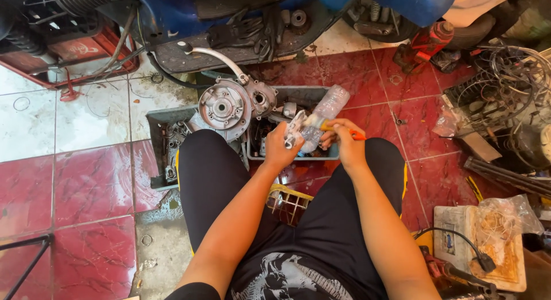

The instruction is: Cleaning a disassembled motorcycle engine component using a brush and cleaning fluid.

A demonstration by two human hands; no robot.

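Person sits low over the floor, knees apart, black shorts, yellow stool (290,199) showing between the legs.

Left hand (279,148) is clenched round a small grey metal part (294,130), held up over the near edge of the tray. Right hand (344,142) grips an orange-handled tool (344,132), prob. a small brush or driver; tip is hidden behind the part and a clear plastic bottle (324,113), so can't tell exactly where it bears. Both hands nearly touch, just above the knees.

To do this bit well, imo: keep the part low over the tray so drips or loose bits fall in, not on the shorts. Brace wrists on the thighs for steady strokes. Turn the part w/ the left fingers rather than shifting the tool grip. Bottle looks loosely tucked betw. the hands and could slip, so best parked in the tray.

Just beyond the hands: grey tray (310,94) w/ small parts, and an engine cover (224,107), round, silver, leaning at the tray's left end. A second tray (163,142) sits left of it. Further out: red and white tiles (86,179), blue scooter body (189,13) across the top, red crate (80,53) top left. Right side: tangled wires (505,76), a red can (427,41), a board (482,248) w/ plastic wrap.
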